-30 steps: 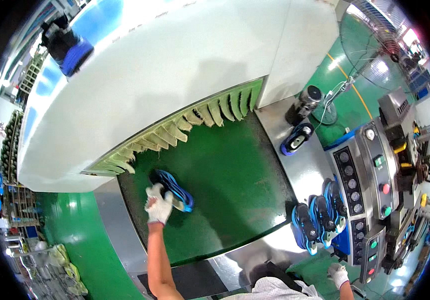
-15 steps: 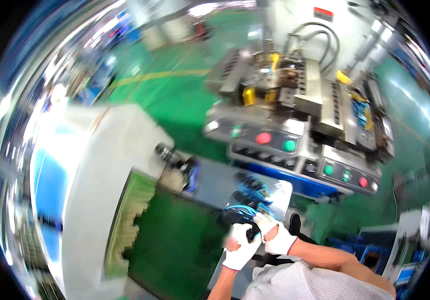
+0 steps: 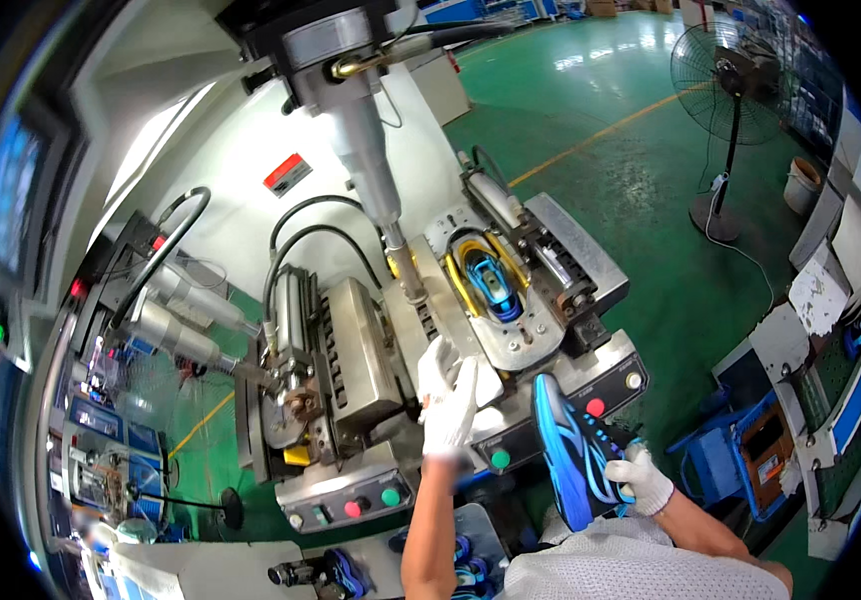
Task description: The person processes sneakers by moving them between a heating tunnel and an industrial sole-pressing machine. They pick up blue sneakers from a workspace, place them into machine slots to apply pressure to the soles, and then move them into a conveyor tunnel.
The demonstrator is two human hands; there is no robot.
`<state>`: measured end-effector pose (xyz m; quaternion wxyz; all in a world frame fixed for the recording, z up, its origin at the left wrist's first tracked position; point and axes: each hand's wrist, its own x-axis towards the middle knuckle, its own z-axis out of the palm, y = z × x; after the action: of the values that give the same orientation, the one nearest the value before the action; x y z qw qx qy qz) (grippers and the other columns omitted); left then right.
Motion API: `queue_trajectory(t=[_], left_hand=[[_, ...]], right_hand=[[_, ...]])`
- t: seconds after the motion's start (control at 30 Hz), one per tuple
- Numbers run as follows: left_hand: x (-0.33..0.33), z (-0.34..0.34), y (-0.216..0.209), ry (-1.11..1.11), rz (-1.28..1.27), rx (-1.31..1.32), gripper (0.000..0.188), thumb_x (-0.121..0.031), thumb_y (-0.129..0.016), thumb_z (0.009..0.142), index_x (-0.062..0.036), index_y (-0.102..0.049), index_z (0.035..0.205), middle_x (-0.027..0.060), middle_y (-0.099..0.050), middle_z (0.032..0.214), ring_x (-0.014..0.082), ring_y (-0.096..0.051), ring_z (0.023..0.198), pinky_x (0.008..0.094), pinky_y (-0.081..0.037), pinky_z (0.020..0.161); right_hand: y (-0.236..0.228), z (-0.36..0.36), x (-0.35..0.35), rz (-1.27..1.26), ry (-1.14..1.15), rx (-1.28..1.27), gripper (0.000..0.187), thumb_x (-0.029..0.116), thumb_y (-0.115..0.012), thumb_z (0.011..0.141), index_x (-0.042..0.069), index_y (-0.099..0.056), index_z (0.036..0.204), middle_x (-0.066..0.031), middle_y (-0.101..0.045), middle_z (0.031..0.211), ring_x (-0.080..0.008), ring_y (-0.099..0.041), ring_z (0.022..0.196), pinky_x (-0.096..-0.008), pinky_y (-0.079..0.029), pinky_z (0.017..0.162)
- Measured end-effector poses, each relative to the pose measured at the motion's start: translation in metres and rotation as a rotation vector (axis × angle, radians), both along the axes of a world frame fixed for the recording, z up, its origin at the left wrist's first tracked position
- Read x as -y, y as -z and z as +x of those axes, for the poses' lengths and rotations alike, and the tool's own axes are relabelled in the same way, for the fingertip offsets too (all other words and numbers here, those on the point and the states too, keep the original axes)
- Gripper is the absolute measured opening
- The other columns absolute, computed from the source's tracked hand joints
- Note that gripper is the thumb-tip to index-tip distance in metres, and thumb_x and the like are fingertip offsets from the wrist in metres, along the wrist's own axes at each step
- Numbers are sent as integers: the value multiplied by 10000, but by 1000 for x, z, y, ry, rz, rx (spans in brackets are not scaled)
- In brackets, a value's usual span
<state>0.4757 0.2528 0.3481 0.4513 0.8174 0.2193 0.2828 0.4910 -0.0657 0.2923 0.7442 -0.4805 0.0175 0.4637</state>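
The shoe, blue and black, looks light for its size and should give softly through the upper, while the sole edge on its left probably stays stiff; the fabric seems unlikely to slip against knitted gloves, nor does it look fragile, though a pinch on the upper alone may let it sag or twist; the surest hold is likely at the collar and the heel end, with a thumb inside the opening.

It is held up lengthwise right of the lower centre of the frame, in front of the machine; the right hand has its fingers curled in on the shoe's right edge, apparently near the opening, so the shoe lies to the left of them and touches them; how deep the thumb goes is hidden.

The left hand, near the centre of the frame, has its fingers partly extended and spread, with nothing seen in them; the held shoe is to their right, near but apart; another shoe sits in a yellow-edged clamp above and to the right of them.
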Motion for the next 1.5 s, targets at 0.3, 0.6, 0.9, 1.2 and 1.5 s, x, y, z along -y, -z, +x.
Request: queue_trajectory(t=[0.3, 0.6, 0.9, 1.2, 1.5], left_hand=[[-70, 255, 132, -402, 35, -386, 820, -386, -753, 793, 28, -407, 1411, 309, -548, 1342, 451, -554, 1244, 487, -442, 1052], [-124, 226, 76, -71, -681, -104, 206, -157, -764, 836, -79, -644, 985, 39, -658, 849, 122, -600, 607, 305, -494, 406], [-27, -44, -5, -74, -479, -201, 536, -67, -763, 814, -3, -594, 1319, 72, -687, 1170, 142, -623, 1017, 320, -513, 928], [178, -369, 47, -893, -512, -852, 784, -257, -874, 723, -44, -534, 1397, 128, -704, 1136, 250, -667, 1020, 399, -530, 929], [221, -455, 180, -1835, -636, -687, 853, -276, -770, 780, -6, -380, 1488, 224, -637, 1246, 384, -624, 1156, 447, -489, 1002]], right_hand=[[31, 21, 72, -652, 169, 978, 254, 125, -732, 653, 113, -681, 901, -181, -506, 921, -373, -534, 923, -457, -393, 827], [7, 81, 21, -630, 21, 1225, 257, -16, -673, 732, 107, -676, 957, -49, -471, 825, -166, -462, 638, -302, -359, 518], [-61, 236, -202, -274, -102, 513, 254, 223, -752, 917, 67, -612, 1060, 11, -628, 799, -51, -510, 590, -231, -403, 489], [89, 305, -409, -1082, -389, 1515, 467, 434, -615, 844, 43, -729, 1072, -240, -679, 1208, -377, -660, 1126, -450, -518, 943], [107, 401, -384, -868, -381, 1434, 761, 544, -767, 787, -32, -645, 1271, -202, -710, 1205, -317, -667, 1124, -411, -500, 942]])
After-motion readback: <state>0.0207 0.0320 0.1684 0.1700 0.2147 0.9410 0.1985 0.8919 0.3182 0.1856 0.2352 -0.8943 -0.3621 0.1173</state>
